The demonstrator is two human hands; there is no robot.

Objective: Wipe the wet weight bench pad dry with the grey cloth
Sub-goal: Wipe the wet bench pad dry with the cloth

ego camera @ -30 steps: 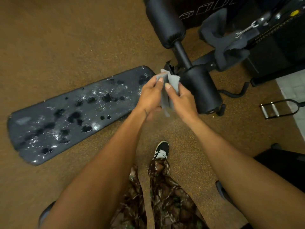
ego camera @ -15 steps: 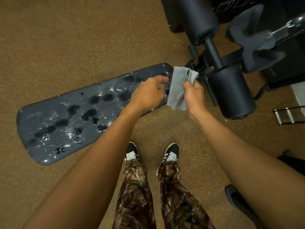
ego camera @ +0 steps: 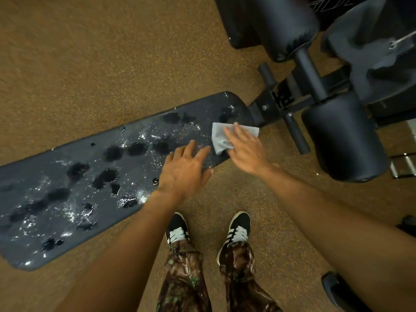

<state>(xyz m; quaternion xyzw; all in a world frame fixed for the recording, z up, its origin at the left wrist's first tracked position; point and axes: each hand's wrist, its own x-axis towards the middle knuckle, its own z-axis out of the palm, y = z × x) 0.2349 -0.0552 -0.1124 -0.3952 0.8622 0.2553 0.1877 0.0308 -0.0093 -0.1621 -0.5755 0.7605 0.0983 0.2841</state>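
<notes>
Below, your right hand (ego camera: 245,149) lay flat with fingers straight and spread, pressing the grey cloth (ego camera: 219,137) onto the end of the weight bench pad (ego camera: 67,199) nearest the black foam leg roller (ego camera: 344,140). Your left hand (ego camera: 184,172) rested open, fingers spread, on the pad's near edge, just beside the cloth. Water beads and dark wet patches covered the pad to the left of both hands.

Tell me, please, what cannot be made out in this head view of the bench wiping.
Head view:
- grey cloth: partly hidden under the right hand.
- bench pad: its left end is cut off by the frame edge.
- Pad surface beneath the left hand: covered, so its wetness cannot be told.
</notes>
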